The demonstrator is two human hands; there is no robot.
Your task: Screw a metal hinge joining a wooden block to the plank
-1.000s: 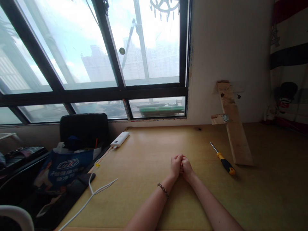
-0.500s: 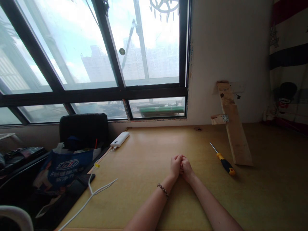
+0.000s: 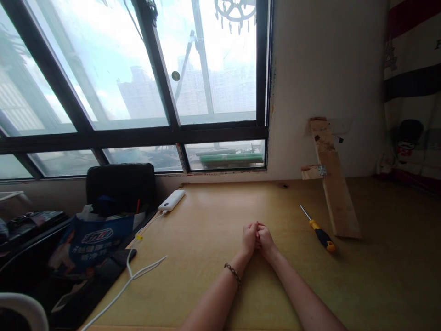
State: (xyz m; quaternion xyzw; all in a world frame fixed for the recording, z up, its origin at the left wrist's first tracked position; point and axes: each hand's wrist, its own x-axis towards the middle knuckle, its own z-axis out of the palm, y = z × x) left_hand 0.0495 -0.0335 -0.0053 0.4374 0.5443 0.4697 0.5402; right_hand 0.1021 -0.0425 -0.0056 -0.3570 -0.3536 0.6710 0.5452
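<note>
My left hand point(image 3: 250, 236), with a beaded bracelet point(image 3: 233, 273) at its wrist, rests on the yellowish wooden table point(image 3: 206, 280). It is pressed against my right hand point(image 3: 265, 240), and the fingers of both are curled closed together. No object shows in either hand; the inner sides of the palms are hidden. To the right lies a screwdriver point(image 3: 322, 235) with a black and yellow handle, its tip pointing away and to the left. Beyond it a wooden board point(image 3: 336, 188) leans against the wall, with a short wood piece point(image 3: 310, 172) joined to it by a metal hinge point(image 3: 322, 170).
At the table's left edge lies a white power bank point(image 3: 172, 201) with a white cable point(image 3: 129, 266). A black chair point(image 3: 120, 184) and a blue bag point(image 3: 96, 246) stand beyond that edge. A window point(image 3: 213, 73) is behind the table; a striped curtain point(image 3: 413, 82) hangs at right.
The view has shifted very slightly. My hands stay clasped in the same place, and the screwdriver and board have not moved.
</note>
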